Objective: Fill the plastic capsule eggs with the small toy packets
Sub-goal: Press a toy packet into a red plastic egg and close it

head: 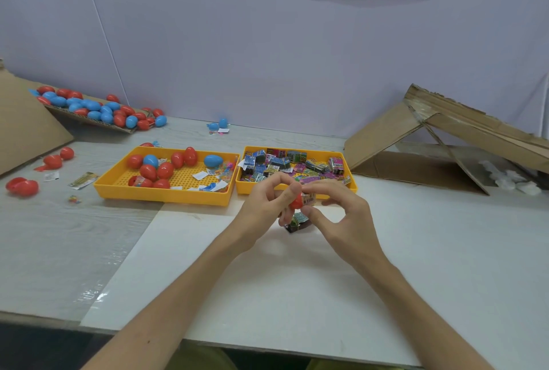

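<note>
Bearings: clock directions are read from the hands, with 12 pointing away from the person.
Left hand (pixel 267 202): the fingers are curled round a red capsule egg (pixel 296 202), over the white board (pixel 267 280).
Right hand (pixel 344 218): thumb and forefinger pinch a toy packet (pixel 309 199), which touches the egg's 3 o'clock side at what looks like its open mouth.
Second packet (pixel 298 222): dark, just under the egg at 6. Cannot tell whether it is held or lying on the board.
Egg, handling: judged to be a light, hard, glossy shell and probably slick. Best gripped round the widest part with the rim left free.
Packet, handling: judged light, thin and crushable. Take it by the edges and feed a corner in first, since a flat push may buckle it.
Packet tray (pixel 353 184): yellow, near at 12 and heaped with packets. Its front rim sits just behind the knuckles and is the likeliest snag on the next reach.
Egg tray (pixel 163 199): yellow, at 10, just beside the packet tray. It holds red eggs (pixel 156 172), a blue egg (pixel 213 161) and paper slips.
Loose red eggs (pixel 22 187): on the table at 9, well apart.
Cardboard box (pixel 430 144): tipped open at 2, well apart.
Egg heap (pixel 98 110): red and blue eggs on cardboard, far off at 10 to 11.
</note>
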`<state>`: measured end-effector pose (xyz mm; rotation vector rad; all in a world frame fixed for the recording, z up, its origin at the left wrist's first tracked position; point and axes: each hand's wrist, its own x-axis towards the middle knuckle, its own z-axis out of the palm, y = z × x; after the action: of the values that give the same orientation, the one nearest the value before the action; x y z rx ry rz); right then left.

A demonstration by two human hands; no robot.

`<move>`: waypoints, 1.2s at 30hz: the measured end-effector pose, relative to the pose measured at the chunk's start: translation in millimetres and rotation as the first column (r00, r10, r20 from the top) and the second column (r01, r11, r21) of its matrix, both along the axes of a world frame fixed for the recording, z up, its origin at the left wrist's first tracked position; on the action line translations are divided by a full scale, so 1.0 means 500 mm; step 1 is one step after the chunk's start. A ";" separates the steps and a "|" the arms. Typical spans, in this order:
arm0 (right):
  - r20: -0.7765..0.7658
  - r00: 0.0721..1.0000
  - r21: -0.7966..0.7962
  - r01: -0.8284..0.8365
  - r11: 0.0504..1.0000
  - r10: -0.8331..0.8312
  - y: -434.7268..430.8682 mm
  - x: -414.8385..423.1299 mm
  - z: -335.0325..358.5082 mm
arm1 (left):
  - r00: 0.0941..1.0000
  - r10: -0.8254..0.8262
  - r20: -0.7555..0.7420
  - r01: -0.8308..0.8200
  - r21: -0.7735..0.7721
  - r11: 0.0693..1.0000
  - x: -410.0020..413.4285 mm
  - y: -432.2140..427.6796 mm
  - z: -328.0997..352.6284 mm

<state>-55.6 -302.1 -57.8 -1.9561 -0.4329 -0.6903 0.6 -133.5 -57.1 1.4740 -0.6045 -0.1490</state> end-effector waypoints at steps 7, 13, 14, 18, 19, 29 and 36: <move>-0.037 0.999 0.047 -0.032 0.998 0.033 0.001 -0.001 0.002 | 0.999 -0.029 -0.021 0.029 -0.009 1.000 -0.002 0.000 -0.001; -0.036 0.997 0.073 -0.060 0.996 0.062 0.000 -0.001 0.001 | 0.997 -0.066 -0.051 0.065 -0.008 0.998 0.000 0.001 -0.006; -0.039 0.997 0.080 -0.066 0.995 0.069 0.000 -0.001 0.000 | 0.996 -0.071 -0.058 0.071 -0.006 0.997 0.000 0.001 -0.007; -0.059 0.992 0.120 -0.101 0.988 0.109 0.000 0.001 -0.004 | 0.991 -0.101 -0.087 0.103 0.011 0.995 0.001 0.004 -0.010; -0.061 0.991 0.133 -0.106 0.985 0.115 0.001 0.001 -0.004 | 0.989 -0.110 -0.098 0.112 0.014 0.994 -0.001 0.004 -0.010; 0.015 0.999 0.142 -0.048 0.989 0.046 0.010 0.003 -0.004 | 0.926 -0.212 -0.313 0.202 -0.066 0.977 -0.008 -0.006 0.004; 0.187 0.980 -0.088 0.086 0.992 -0.068 0.010 0.000 -0.007 | 0.975 -0.130 -0.181 0.126 -0.036 0.991 -0.007 0.006 0.009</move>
<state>-55.7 -296.9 -61.4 -2.0159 -0.5126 -0.9199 -2.9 -130.2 -52.7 1.3797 -0.5497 -0.3723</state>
